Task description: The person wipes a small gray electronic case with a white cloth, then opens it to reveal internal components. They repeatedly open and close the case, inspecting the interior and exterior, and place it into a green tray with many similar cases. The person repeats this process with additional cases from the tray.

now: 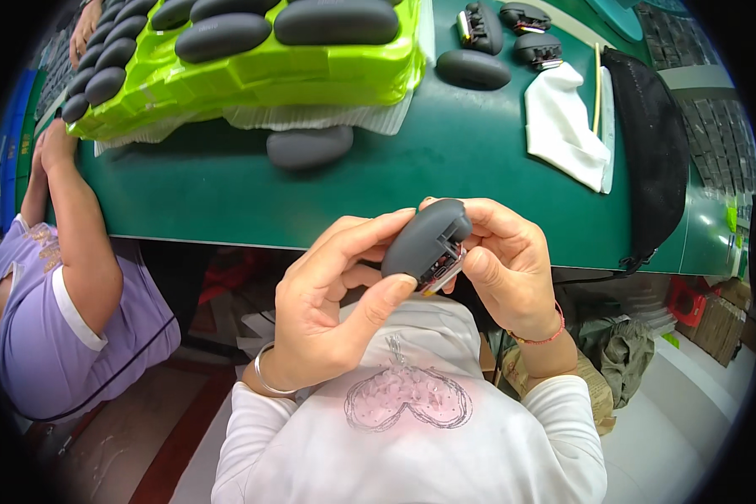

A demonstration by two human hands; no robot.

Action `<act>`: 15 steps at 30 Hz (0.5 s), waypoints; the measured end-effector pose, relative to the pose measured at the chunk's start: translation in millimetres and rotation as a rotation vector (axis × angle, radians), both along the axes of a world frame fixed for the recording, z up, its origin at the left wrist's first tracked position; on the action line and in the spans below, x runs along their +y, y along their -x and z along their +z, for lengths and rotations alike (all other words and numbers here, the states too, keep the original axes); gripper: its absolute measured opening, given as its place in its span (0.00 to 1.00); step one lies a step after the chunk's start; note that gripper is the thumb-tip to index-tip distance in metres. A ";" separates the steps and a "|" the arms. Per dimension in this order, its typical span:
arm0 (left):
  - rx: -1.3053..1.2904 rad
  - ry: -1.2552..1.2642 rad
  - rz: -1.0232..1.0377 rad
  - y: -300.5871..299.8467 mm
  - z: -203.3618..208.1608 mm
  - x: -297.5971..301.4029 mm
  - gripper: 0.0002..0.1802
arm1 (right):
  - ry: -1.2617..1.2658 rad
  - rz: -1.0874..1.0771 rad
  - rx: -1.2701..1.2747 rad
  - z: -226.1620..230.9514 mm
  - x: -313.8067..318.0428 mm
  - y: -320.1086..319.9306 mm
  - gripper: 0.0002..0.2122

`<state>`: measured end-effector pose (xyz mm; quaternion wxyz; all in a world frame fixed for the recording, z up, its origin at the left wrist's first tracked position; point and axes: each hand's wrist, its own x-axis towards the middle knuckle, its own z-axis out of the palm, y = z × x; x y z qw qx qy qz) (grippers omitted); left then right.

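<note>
Between my two hands, just past the near table edge, is a dark grey oval plastic case (pixel 424 239). Its lower right side shows an opening with small inner parts and a silvery strip. My left hand (pixel 336 290) grips the case from the left, thumb below and fingers above. On its other end, my right hand (pixel 512 265) holds with fingers behind and the thumb near the opening. Another grey case (pixel 309 148) lies on the table beyond my hands. Several similar ones, some with inner parts exposed, sit at the far right beside a closed case (pixel 473 70).
A lime-green tray (pixel 328 76) full of grey cases stands at the back left of the green table (pixel 227 197). A white cloth (pixel 563 126), a thin stick and a black pouch (pixel 644 160) lie at right. Another person in purple (pixel 67 311) sits at left.
</note>
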<state>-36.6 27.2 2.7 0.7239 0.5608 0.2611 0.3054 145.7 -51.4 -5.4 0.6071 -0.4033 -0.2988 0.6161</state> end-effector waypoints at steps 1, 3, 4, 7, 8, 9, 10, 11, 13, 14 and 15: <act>0.000 0.006 -0.001 1.5 -0.3 -1.7 0.26 | 0.013 0.016 -0.016 -1.6 -0.1 2.1 0.18; -0.002 0.014 -0.004 3.9 0.7 -4.2 0.28 | 0.016 0.006 -0.028 -4.8 -1.2 6.7 0.18; 0.000 0.031 0.008 5.5 -0.8 -5.5 0.29 | 0.023 0.007 -0.021 -6.5 -1.2 8.7 0.18; -0.005 0.085 0.033 8.8 -4.4 -6.9 0.30 | 0.058 0.018 0.014 -11.1 -1.6 13.2 0.18; -0.005 0.108 0.040 9.5 -4.7 -6.9 0.30 | 0.069 0.021 0.022 -11.8 -1.5 14.4 0.18; -0.005 0.128 0.047 10.0 -4.6 -6.8 0.30 | 0.072 0.024 0.020 -11.8 -1.1 15.3 0.17; 0.000 0.132 0.051 10.5 -4.1 -6.7 0.30 | 0.076 0.025 0.018 -11.8 -1.0 16.1 0.17; 0.006 0.135 0.053 10.9 -3.4 -6.5 0.30 | 0.073 0.028 0.030 -11.8 -0.8 16.6 0.17; 0.006 0.110 0.051 12.1 -5.1 -5.9 0.30 | 0.067 0.029 0.049 -12.7 -0.6 17.9 0.17; 0.003 0.081 0.048 12.6 -6.4 -5.1 0.29 | 0.055 0.014 0.049 -12.2 -0.5 19.2 0.17; 0.002 0.052 0.046 13.3 -7.4 -4.4 0.29 | 0.042 0.000 0.051 -11.3 0.1 20.8 0.17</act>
